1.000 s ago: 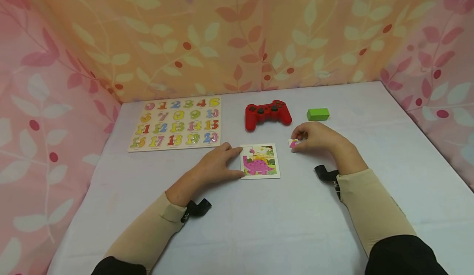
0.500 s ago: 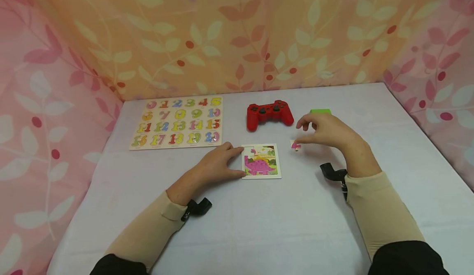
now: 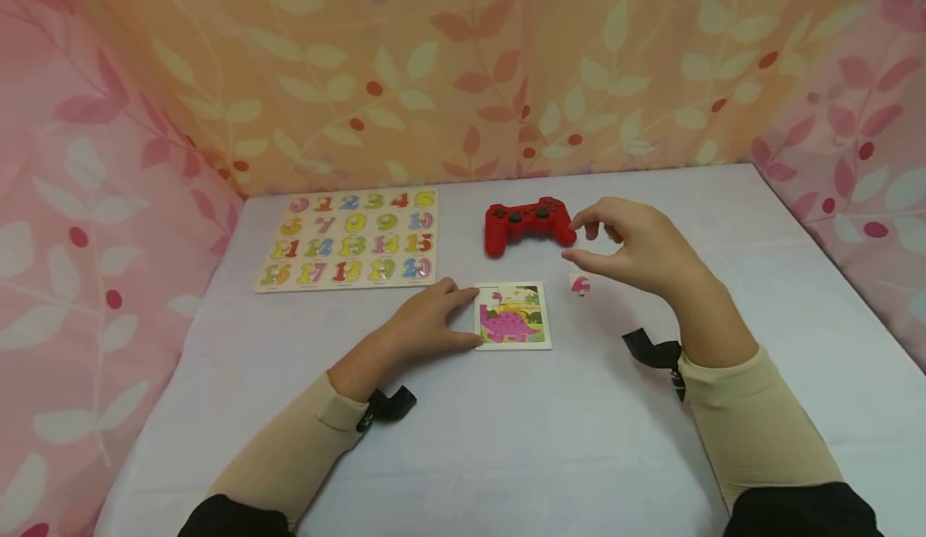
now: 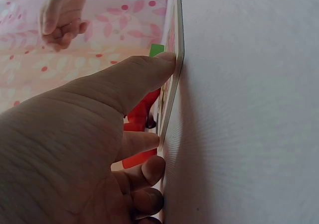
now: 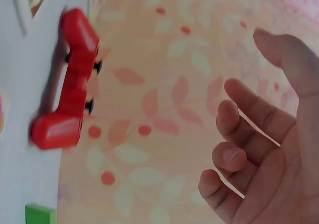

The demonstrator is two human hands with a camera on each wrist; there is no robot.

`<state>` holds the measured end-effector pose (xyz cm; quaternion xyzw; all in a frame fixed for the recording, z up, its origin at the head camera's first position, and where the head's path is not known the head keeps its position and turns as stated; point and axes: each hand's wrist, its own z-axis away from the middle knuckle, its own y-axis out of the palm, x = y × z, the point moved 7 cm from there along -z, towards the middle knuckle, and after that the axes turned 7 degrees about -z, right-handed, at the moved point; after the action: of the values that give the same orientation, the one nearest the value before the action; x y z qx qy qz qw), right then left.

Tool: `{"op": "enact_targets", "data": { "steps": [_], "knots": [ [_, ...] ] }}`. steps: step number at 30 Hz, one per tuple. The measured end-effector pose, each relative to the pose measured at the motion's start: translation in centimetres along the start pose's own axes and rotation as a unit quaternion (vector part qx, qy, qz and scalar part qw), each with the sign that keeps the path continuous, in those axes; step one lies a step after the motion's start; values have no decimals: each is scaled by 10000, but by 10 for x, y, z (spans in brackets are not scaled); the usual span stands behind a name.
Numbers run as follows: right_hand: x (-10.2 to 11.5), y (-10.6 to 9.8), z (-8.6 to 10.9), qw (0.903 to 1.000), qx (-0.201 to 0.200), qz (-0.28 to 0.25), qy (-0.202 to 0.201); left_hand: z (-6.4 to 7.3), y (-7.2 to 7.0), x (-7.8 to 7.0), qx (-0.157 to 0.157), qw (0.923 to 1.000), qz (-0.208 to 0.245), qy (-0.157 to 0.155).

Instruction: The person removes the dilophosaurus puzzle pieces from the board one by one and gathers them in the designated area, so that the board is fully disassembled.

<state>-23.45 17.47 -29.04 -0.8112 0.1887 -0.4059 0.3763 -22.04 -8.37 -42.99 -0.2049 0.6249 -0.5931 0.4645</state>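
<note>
My left hand (image 3: 423, 318) rests at the left edge of a small white-framed jigsaw puzzle (image 3: 512, 345) with a pink dinosaur picture. Its thumb and index finger, held apart and fairly straight, touch the frame near its two left corners. In the left wrist view the thumb (image 4: 149, 74) presses on the frame's edge. The picture shows a pale gap at the upper left. A loose pink-and-white puzzle piece (image 3: 580, 284) lies right of the frame. My right hand (image 3: 637, 248) is raised above and behind that piece, fingers loosely bent and nothing between them, overlapping the controller's right grip in the head view.
A red game controller (image 3: 528, 223) lies behind the puzzle. A number board (image 3: 347, 239) is at the back left. The green block (image 5: 40, 215) is hidden behind my right hand in the head view. Patterned curtains (image 3: 463, 71) border the white table (image 3: 463, 440).
My right hand has let go of the puzzle piece, leaving it on the table, and has risen away from it, now covering the green block. My left hand stays at the frame.
</note>
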Motion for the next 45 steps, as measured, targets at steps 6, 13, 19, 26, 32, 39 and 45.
{"op": "enact_targets", "data": {
  "steps": [6, 13, 19, 26, 32, 39, 45],
  "knots": [
    [31, 10, -2, 9976, -49, -219, -657, -1, 0, 0, -2, 10000, -36, -30],
    [43, 49, -6, 9957, 781, -213, -459, -1, 0, 0, -13, 10000, 6, -49],
    [33, 92, -9, 9818, 1894, -116, 115, 0, 1, 1, -79, 10000, 9, -12],
    [16, 127, -7, 9657, 2578, -141, 271, -1, 1, 2, -63, 10000, -50, 17],
    [-3, 138, -4, 9557, 2846, -261, 699, -1, 1, 1, -6, 10000, -35, -18],
    [-17, 144, -3, 9500, 3001, -341, 794, -1, 0, 0, 7, 10000, -16, -28],
    [-23, 147, -5, 9547, 2805, -485, 866, -1, 1, 1, 32, 10000, -52, -29]
  ]
}}
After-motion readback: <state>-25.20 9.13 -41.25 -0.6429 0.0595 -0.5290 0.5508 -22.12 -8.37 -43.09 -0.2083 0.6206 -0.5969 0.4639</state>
